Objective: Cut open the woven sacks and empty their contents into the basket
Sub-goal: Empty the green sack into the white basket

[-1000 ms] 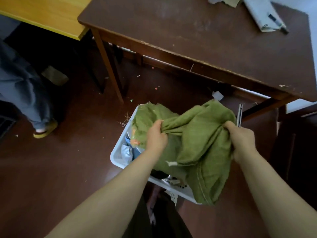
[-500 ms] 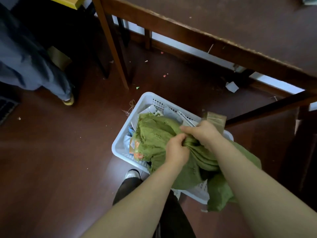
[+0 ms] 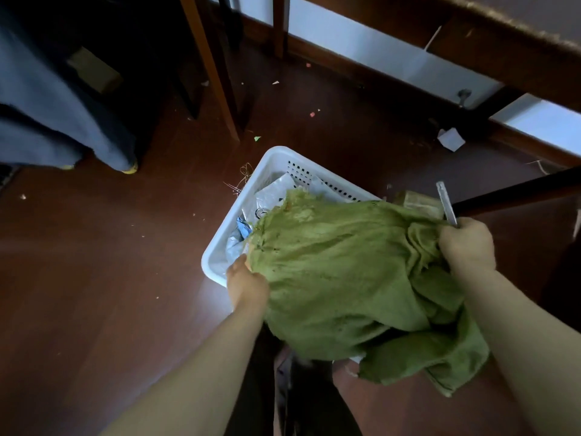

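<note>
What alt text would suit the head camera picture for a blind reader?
A left hand and a right hand hold a green woven sack over a white basket on a dark floor; the right hand also grips a slim metal cutter. Packets lie in the basket.

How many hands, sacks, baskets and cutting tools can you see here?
hands: 2, the left hand and the right hand
green sack: 1
white basket: 1
metal cutter: 1
total: 5
</note>
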The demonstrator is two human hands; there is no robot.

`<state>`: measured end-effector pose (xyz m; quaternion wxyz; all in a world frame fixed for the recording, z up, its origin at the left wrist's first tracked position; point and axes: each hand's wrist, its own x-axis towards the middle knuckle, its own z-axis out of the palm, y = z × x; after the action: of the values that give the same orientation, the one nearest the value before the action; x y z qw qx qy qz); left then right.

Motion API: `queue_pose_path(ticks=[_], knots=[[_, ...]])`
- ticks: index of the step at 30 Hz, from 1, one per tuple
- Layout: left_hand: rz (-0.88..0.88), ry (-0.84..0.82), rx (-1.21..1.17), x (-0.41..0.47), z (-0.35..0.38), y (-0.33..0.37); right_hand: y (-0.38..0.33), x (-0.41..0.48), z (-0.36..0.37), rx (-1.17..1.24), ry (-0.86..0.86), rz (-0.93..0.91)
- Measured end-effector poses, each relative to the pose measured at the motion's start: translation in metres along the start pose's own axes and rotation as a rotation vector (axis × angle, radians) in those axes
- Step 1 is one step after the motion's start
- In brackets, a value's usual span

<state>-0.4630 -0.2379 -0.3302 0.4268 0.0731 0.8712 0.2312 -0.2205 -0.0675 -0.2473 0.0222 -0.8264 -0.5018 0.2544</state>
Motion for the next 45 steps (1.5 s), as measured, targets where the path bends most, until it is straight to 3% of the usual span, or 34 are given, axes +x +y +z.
queue_pose_path(ticks=[6, 11, 16, 22, 27, 31, 34, 36, 38, 41, 45], knots=[[-0.070, -0.244, 0.187, 0.048, 0.021, -0.007, 0.010, 0.020, 0.028, -0.182, 0.073, -0.046], [0.427, -0.355, 0.464, 0.066, 0.050, -0.004, 0.011, 0.028, 0.036, -0.305, 0.032, -0.094], [0.445, -0.327, 0.425, 0.059, 0.078, -0.001, -0.022, 0.015, 0.043, -0.456, -0.160, -0.166], [0.457, -0.264, 0.151, 0.023, 0.084, 0.024, -0.072, -0.026, 0.081, -0.598, -0.191, -0.487], [0.452, -0.403, -0.097, -0.014, 0.089, 0.028, -0.082, -0.039, 0.118, -0.411, -0.582, -0.288], [0.409, -0.477, -0.128, -0.017, 0.090, 0.010, -0.069, -0.033, 0.135, -0.588, -0.560, -0.365], [0.216, -0.387, -0.220, -0.006, 0.076, 0.006, -0.048, -0.022, 0.135, -0.379, -0.521, -0.257], [0.234, -0.221, -0.071, 0.008, 0.068, 0.005, -0.035, -0.018, 0.127, -0.203, -0.460, -0.151], [0.221, -0.266, 0.080, 0.019, 0.066, 0.004, -0.025, -0.016, 0.120, -0.071, -0.389, -0.060], [0.205, -0.421, 0.043, 0.019, 0.078, 0.016, -0.021, -0.020, 0.115, 0.248, -0.407, -0.017], [0.253, -0.241, 0.113, 0.026, 0.086, 0.038, -0.032, -0.021, 0.101, 0.514, -0.403, -0.073]])
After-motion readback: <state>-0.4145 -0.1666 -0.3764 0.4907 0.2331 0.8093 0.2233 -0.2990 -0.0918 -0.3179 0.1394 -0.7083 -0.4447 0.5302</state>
